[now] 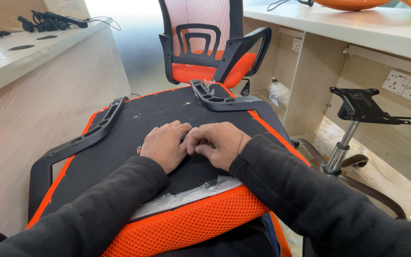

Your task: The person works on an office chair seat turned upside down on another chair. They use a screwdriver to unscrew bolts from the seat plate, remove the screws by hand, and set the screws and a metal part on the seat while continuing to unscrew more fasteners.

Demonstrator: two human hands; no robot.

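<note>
An upturned orange office chair seat (134, 126) lies before me, its black underside facing up. Black plastic armrests are attached at the left (79, 143) and the right (224, 101). My left hand (163, 144) and my right hand (217, 143) rest side by side on the middle of the black underside, fingers curled and touching each other. Something small may lie under the fingers, but it is hidden. Orange mesh (191, 223) wraps the near edge of the seat, with a strip of clear plastic (186, 195) over it.
An assembled orange chair with a mesh back (205, 43) stands behind the seat. A chair base with a gas cylinder and black mounting plate (353, 119) stands at the right. Wooden desks flank both sides; black cables (48, 20) lie on the left desk. Wall sockets (407, 85) at right.
</note>
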